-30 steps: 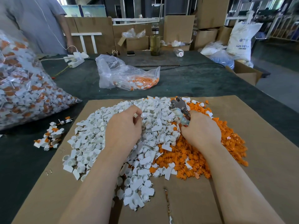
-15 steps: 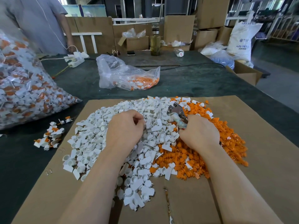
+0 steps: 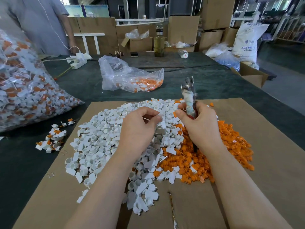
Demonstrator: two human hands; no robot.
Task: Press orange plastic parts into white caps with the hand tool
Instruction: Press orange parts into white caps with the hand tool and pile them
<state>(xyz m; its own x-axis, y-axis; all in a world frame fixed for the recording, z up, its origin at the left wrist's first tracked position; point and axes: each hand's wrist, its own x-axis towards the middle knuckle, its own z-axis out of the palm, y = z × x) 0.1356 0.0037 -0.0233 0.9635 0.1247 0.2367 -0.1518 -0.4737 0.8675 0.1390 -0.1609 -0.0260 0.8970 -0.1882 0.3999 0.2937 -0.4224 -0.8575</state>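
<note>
Warehouse bench with dark green cover (image 3: 214, 83); flat cardboard sheet (image 3: 272, 162) on it. On sheet: pile of white caps (image 3: 102, 142) left, pile of orange plastic parts (image 3: 231, 146) right, piles touching. Right hand (image 3: 199, 128) above pile seam, fingers curled round hand tool (image 3: 189, 95), metal head pointing up and away. Left hand (image 3: 140, 129) just beside, fingertips pinching small white cap (image 3: 159, 115). Small heap of assembled pieces (image 3: 51, 139) off sheet at left. Clear bags of parts: big bag (image 3: 24, 90) far left, smaller bag (image 3: 128, 76) behind.

White caps (image 3: 102, 142), orange parts (image 3: 231, 146), brown cardboard (image 3: 272, 162), dark green table (image 3: 24, 162)
</note>
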